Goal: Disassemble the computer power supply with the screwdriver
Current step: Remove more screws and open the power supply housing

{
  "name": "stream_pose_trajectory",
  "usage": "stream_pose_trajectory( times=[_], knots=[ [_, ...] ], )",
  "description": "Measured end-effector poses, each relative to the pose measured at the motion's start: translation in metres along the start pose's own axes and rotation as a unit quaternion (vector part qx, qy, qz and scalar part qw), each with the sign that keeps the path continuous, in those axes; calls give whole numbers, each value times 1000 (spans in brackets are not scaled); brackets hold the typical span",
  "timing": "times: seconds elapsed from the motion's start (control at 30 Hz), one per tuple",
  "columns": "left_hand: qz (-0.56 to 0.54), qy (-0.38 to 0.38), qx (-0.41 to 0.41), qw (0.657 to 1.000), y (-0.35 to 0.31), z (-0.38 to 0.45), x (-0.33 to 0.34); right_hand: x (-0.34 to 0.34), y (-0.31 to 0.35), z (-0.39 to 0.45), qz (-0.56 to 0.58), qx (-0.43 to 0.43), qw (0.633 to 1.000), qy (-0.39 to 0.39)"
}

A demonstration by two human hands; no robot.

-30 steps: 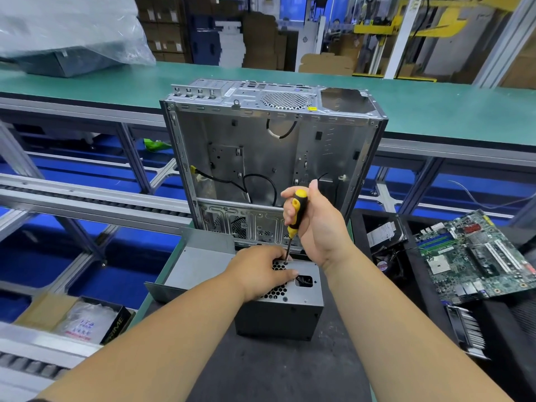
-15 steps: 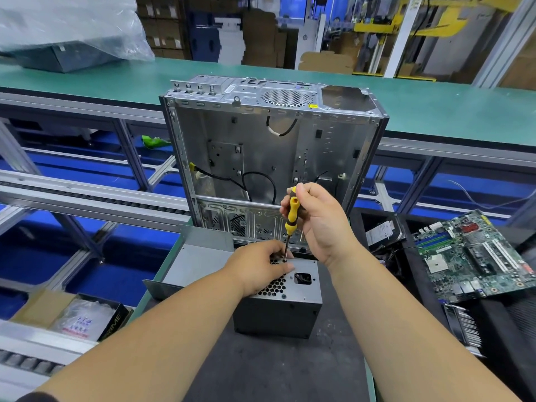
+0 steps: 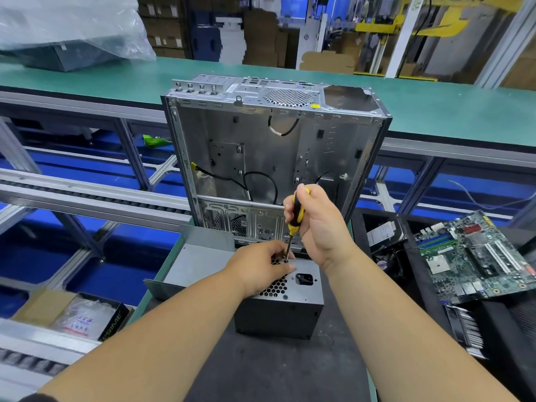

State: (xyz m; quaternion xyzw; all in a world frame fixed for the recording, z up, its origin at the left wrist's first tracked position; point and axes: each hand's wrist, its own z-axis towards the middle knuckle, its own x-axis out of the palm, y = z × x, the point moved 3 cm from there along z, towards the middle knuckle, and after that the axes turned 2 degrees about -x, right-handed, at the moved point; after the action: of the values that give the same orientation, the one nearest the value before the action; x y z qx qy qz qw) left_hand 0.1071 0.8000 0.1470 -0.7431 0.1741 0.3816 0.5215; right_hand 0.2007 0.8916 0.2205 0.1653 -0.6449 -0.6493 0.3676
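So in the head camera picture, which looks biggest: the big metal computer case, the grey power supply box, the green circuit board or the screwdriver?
1. Computer case, clearly biggest.
2. and 3. Power supply and circuit board look about alike; the hands hide part of the supply, so I won't rank them.
4. Screwdriver, smallest.

An emptied computer case stands upright at the centre of the frame, its open side facing the camera, with black cables looped inside. A bent grey metal panel lies at its lower left. At the right edge a green motherboard rests tilted on dark bins, just above a finned heatsink. A long green workbench crosses the upper frame, carrying a plastic-wrapped grey box at upper left. A cardboard box of bagged parts sits at lower left, beside a roller conveyor.
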Motion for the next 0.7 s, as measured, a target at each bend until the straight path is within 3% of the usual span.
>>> stream_pose_trajectory(
  times=[0.43,0.7],
  knots=[
    [4,-4,1,1000,0,-1,0,4,2,0,80,35,996,24],
    [7,-6,3,1000,0,0,0,-2,0,-3,47,0,999,-5]
  ],
)
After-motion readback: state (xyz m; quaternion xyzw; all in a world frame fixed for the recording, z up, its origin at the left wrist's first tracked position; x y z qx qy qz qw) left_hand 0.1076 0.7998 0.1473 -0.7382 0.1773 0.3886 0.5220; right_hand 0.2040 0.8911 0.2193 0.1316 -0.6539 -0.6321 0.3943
